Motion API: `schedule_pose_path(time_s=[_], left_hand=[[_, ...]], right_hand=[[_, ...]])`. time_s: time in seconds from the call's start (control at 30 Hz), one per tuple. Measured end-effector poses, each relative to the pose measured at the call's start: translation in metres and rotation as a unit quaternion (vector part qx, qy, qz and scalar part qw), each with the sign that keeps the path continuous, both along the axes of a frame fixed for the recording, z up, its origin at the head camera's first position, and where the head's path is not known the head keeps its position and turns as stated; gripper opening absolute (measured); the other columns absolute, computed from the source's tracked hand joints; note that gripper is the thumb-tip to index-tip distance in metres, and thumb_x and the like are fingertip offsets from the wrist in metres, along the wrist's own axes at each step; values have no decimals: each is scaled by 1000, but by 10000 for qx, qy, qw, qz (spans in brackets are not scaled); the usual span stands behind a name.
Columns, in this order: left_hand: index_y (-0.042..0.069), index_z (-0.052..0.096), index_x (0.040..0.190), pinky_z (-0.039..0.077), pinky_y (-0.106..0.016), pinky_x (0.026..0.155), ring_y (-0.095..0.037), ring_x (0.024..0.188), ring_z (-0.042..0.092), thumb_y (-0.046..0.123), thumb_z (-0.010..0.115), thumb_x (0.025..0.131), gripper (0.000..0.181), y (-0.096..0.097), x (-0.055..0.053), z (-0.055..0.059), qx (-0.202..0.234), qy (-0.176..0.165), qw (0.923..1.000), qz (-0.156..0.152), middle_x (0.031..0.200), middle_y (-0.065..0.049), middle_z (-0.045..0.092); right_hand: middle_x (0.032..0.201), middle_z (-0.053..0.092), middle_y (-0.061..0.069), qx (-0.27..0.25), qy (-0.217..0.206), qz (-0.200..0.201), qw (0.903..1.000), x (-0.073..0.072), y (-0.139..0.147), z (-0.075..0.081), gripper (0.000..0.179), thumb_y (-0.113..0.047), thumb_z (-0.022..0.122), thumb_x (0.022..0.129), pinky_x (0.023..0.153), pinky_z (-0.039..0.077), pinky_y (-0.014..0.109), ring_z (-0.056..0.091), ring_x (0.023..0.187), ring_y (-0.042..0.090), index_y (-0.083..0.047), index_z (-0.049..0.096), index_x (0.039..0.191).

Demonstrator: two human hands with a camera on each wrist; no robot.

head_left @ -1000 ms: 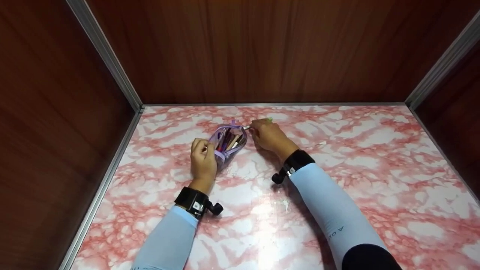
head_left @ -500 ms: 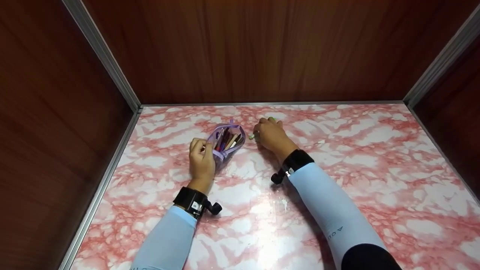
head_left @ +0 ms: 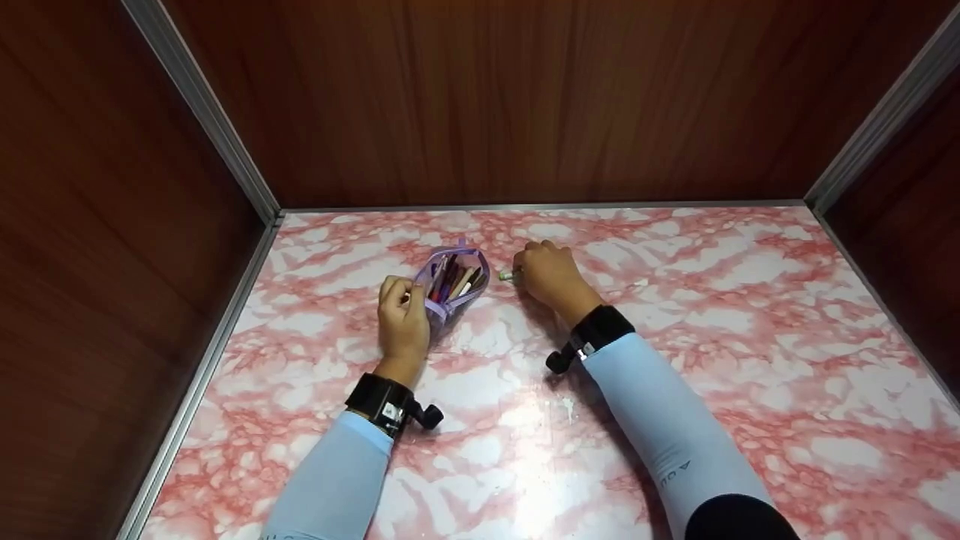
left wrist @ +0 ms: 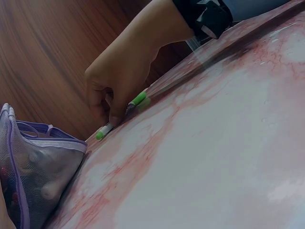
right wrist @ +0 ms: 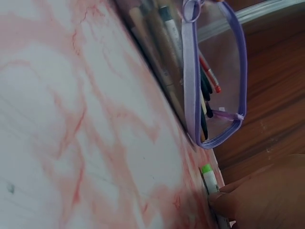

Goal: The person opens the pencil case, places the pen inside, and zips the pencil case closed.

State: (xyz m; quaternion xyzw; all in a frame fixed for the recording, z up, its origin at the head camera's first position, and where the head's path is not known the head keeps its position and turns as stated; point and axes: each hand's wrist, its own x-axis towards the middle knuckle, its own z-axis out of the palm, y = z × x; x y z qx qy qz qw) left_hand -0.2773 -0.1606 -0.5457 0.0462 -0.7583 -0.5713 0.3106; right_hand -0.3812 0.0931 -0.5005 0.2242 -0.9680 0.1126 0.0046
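An open purple mesh pencil case with several pens inside lies on the table. My left hand grips the near left edge of its mouth. To the right of the case, my right hand pinches a white pen with green ends at the tabletop. In the left wrist view the pen shows a green tip on either side of the fingers of my right hand. The right wrist view shows the white-and-green pen just beyond the mouth of the pencil case.
The table has a glossy red-and-white marbled top. Brown wood-look panels enclose the back and both sides, with grey metal strips along the edges and corners.
My right hand has drawn away from the mouth of the case and come slightly nearer, with the pen beneath its fingers. My left hand keeps its grip on the case.
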Motion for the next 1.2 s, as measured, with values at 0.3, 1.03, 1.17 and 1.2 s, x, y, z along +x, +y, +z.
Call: schedule_pose_path(time_s=[0.3,1.03,1.17,1.2], left_hand=[[2,64,86,56,-29,94,-19,106,61,8,66,105,21,2,0,1,-40,205,9998,-26,104,-11,63],[2,65,86,57,-25,89,-16,101,62,7,67,106,21,0,-1,0,75,241,9996,-158,100,-8,61],[0,66,88,56,-22,86,-16,101,62,6,66,106,19,1,-2,-1,141,346,9990,-238,100,-9,61],[-1,66,89,56,-22,86,-17,101,62,5,66,106,19,1,-2,-1,152,385,9988,-253,101,-9,62]], right_hand=[[113,76,14,-1056,286,-180,9938,6,-5,20,11,-12,73,108,96,61,58,72,108,36,-6,79,115],[84,79,-1,-6292,-854,-844,7679,23,-47,13,40,6,72,102,80,71,47,83,84,37,4,55,139],[84,80,-2,-6103,-1206,-857,7782,27,-54,3,42,5,74,102,79,72,49,83,89,44,4,55,139],[84,81,-2,-6120,-1343,-848,7748,28,-56,1,42,5,74,102,76,71,46,83,86,42,3,55,139]])
